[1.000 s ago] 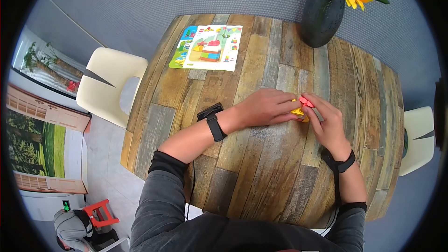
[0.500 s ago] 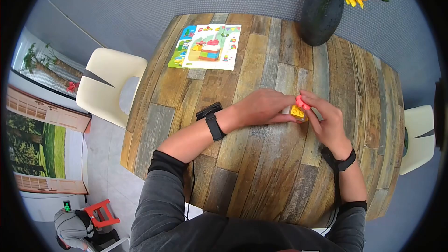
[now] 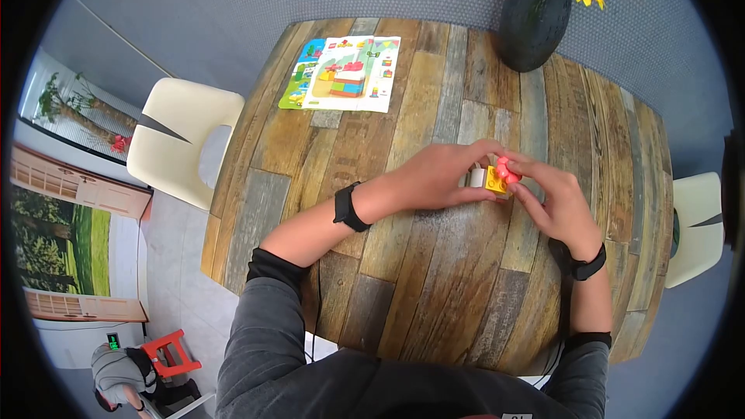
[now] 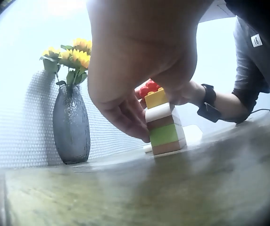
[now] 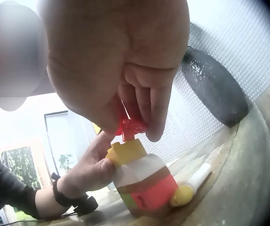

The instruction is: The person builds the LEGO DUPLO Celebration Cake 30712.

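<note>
A small tower of toy building bricks (image 4: 167,134) stands on the table, with brown, green, brown and white layers and a yellow brick (image 3: 493,179) on top. My right hand (image 3: 565,203) pinches a red knobbly brick (image 5: 133,127) between thumb and fingers, right at the top of the yellow one. In the right wrist view a pink-red brick (image 5: 156,193) shows low in the tower. My left hand (image 3: 436,176) reaches round the tower from the left, its thumb at the near side and its fingers at the far side.
Beside the tower lies a white rod with a yellow end (image 5: 191,187). A picture booklet (image 3: 353,74) lies at the far left of the wooden table (image 3: 434,287). At the back right stands a dark vase (image 3: 534,19) of sunflowers. White chairs (image 3: 182,124) flank the table.
The left fingers have come away from the yellow brick's top and spread around the tower, baring its studs. The red brick has turned and shifted in the right fingers, and the left wrist has rotated.
</note>
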Demonstrator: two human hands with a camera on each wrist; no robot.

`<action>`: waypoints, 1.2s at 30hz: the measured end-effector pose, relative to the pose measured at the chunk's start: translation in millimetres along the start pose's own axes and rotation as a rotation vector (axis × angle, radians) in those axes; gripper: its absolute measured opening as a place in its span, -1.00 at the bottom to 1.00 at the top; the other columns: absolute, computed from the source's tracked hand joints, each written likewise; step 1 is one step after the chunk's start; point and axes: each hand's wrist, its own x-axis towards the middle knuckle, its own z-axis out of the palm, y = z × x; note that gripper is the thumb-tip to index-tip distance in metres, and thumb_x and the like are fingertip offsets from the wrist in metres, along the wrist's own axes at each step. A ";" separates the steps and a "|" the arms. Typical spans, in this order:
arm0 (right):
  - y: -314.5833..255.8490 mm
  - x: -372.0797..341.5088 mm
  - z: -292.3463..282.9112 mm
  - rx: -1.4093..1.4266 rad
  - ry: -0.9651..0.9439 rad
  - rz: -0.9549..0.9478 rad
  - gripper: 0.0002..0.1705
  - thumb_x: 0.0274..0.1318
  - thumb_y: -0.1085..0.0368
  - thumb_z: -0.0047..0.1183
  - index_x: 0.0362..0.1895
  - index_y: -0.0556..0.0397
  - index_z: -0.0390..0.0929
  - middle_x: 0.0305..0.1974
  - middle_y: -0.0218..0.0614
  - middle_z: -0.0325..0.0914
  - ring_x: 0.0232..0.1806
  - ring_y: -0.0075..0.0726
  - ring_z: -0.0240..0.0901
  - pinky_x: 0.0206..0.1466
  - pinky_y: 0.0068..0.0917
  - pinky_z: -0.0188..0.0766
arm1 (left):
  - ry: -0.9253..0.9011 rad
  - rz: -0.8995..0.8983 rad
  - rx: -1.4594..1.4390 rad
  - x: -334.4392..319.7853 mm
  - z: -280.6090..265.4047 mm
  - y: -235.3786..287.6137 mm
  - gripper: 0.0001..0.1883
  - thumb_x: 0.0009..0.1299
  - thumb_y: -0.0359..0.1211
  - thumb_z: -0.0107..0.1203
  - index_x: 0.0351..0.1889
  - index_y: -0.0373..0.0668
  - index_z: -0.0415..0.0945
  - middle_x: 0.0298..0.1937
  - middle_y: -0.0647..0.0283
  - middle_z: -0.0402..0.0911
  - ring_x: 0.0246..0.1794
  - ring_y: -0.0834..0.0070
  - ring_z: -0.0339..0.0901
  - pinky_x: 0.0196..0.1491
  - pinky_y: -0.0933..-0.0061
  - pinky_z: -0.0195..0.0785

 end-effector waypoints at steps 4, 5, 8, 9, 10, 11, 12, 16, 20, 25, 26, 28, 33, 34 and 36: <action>-0.6 2.9 -1.4 0.001 -0.011 -0.066 -0.66 0.23 0.49 0.27 0.10 0.21 0.68 0.15 0.02 0.71 0.16 0.17 0.68 0.22 -0.15 0.62 | 0.025 -0.020 -0.036 -1.7 7.4 -8.6 -0.26 0.38 -0.05 0.45 0.42 -0.09 0.34 0.03 0.10 0.79 0.02 0.06 0.74 0.05 0.18 0.60; -1.3 3.2 -0.4 -0.006 -0.017 -0.109 -0.65 0.22 0.51 0.27 0.10 0.20 0.68 0.17 0.02 0.70 0.18 0.16 0.67 0.24 -0.15 0.62 | 0.041 -0.015 -0.076 -2.0 7.3 -8.4 -0.30 0.39 -0.05 0.43 0.38 -0.11 0.38 0.03 0.06 0.77 -0.01 0.01 0.72 0.02 0.13 0.58; -1.8 2.5 3.9 -0.014 0.012 -0.092 -0.64 0.21 0.54 0.26 0.12 0.18 0.68 0.18 0.00 0.70 0.22 0.17 0.65 0.27 -0.15 0.60 | 0.036 0.031 -0.056 -0.3 8.1 -10.6 -0.38 0.40 -0.04 0.40 0.29 -0.15 0.47 0.02 0.02 0.75 -0.02 -0.03 0.69 0.01 0.09 0.56; -1.2 2.2 3.7 -0.014 0.013 -0.092 -0.64 0.21 0.54 0.26 0.12 0.18 0.68 0.18 0.00 0.70 0.22 0.17 0.65 0.27 -0.15 0.60 | 0.018 0.071 0.005 -0.2 8.5 -11.9 -0.42 0.40 -0.03 0.40 0.23 -0.16 0.53 0.01 0.02 0.74 0.01 -0.02 0.68 0.03 0.10 0.55; -0.3 2.1 3.0 0.003 -0.002 -0.079 -0.62 0.21 0.53 0.27 0.13 0.17 0.68 0.21 -0.01 0.68 0.24 0.17 0.63 0.28 -0.15 0.59 | 0.017 0.071 0.005 -0.3 9.5 -12.7 -0.42 0.40 -0.03 0.40 0.23 -0.16 0.53 0.01 0.02 0.74 0.01 -0.02 0.68 0.03 0.10 0.55; 0.3 2.1 2.3 0.018 -0.017 -0.065 -0.60 0.20 0.52 0.28 0.15 0.15 0.67 0.23 -0.01 0.67 0.26 0.17 0.62 0.30 -0.15 0.58 | 0.046 0.108 0.036 -0.2 11.0 -13.3 -0.45 0.40 -0.02 0.39 0.18 -0.18 0.57 -0.01 0.02 0.74 0.02 -0.01 0.67 0.04 0.10 0.54; -0.9 2.8 1.2 0.017 -0.015 -0.060 -0.60 0.20 0.52 0.28 0.15 0.15 0.67 0.23 -0.01 0.67 0.26 0.17 0.62 0.30 -0.15 0.58 | 0.072 0.146 0.064 0.4 13.2 -13.7 -0.47 0.40 0.00 0.38 0.13 -0.20 0.61 -0.02 0.02 0.74 0.02 0.00 0.66 0.05 0.10 0.54; -0.3 6.0 -8.2 -0.021 0.051 -0.036 -0.65 0.32 0.46 0.18 0.18 0.13 0.64 0.30 -0.01 0.61 0.30 0.18 0.58 0.30 -0.11 0.56 | 0.059 0.120 0.075 0.7 14.1 -14.7 -0.45 0.40 0.01 0.37 0.13 -0.22 0.62 -0.02 0.02 0.73 0.02 0.00 0.66 0.05 0.09 0.53; 20.4 5.2 -29.7 -0.098 0.065 0.179 -0.66 0.37 0.40 0.09 0.19 0.14 0.62 0.27 0.03 0.60 0.22 0.21 0.59 0.23 -0.06 0.56 | 0.016 0.070 0.036 0.2 8.4 -14.2 -0.46 0.35 -0.08 0.47 0.12 -0.24 0.63 -0.02 0.02 0.72 -0.02 0.04 0.66 0.01 0.16 0.52; 39.3 -11.0 -4.5 -0.176 -0.239 0.145 -0.63 0.26 0.50 0.11 0.16 0.15 0.61 0.03 0.02 0.61 0.02 0.19 0.59 0.07 -0.11 0.54 | 0.037 0.121 0.047 0.5 10.0 -17.7 -0.47 0.35 -0.08 0.47 0.12 -0.24 0.63 -0.03 0.05 0.72 -0.04 0.06 0.66 0.01 0.17 0.52; 37.7 -12.2 2.4 -0.194 -0.282 0.117 -0.63 0.22 0.52 0.11 0.12 0.15 0.62 -0.06 0.02 0.61 -0.04 0.21 0.59 0.04 -0.09 0.54 | 0.040 0.123 0.044 0.5 9.5 -17.1 -0.47 0.36 -0.08 0.46 0.11 -0.24 0.63 -0.03 0.06 0.72 -0.04 0.06 0.66 0.01 0.17 0.52; 39.0 -10.5 6.9 -0.196 -0.264 0.119 -0.65 0.19 0.53 0.11 0.08 0.14 0.64 -0.14 0.00 0.60 -0.10 0.21 0.57 -0.01 -0.08 0.54 | 0.040 0.125 0.042 0.9 10.8 -17.6 -0.48 0.36 -0.08 0.46 0.11 -0.24 0.63 -0.03 0.07 0.72 -0.04 0.06 0.66 0.01 0.17 0.52; 26.8 1.6 -13.2 -0.167 -0.271 0.178 -0.67 0.15 0.54 0.13 0.03 0.15 0.68 -0.21 0.00 0.62 -0.16 0.18 0.61 -0.07 -0.07 0.55 | 0.036 0.160 0.054 1.4 10.5 -17.6 -0.48 0.37 -0.09 0.45 0.13 -0.23 0.62 -0.02 0.10 0.71 -0.03 0.06 0.65 0.03 0.15 0.53; 22.8 2.7 -17.8 -0.129 -0.168 0.164 -0.67 0.16 0.52 0.17 0.04 0.16 0.68 -0.22 -0.01 0.61 -0.19 0.11 0.61 -0.09 -0.10 0.54 | 0.038 0.160 0.055 1.0 10.9 -18.8 -0.48 0.37 -0.09 0.45 0.13 -0.23 0.62 -0.02 0.10 0.71 -0.03 0.06 0.65 0.03 0.15 0.53; 11.3 4.8 -24.8 -0.094 0.021 0.176 -0.69 0.18 0.44 0.28 0.03 0.16 0.68 -0.23 -0.09 0.61 -0.20 -0.05 0.61 -0.07 -0.21 0.53 | 0.050 0.186 0.076 0.1 13.5 -22.5 -0.48 0.38 -0.10 0.44 0.17 -0.22 0.61 0.00 0.10 0.70 -0.01 0.06 0.64 0.04 0.15 0.52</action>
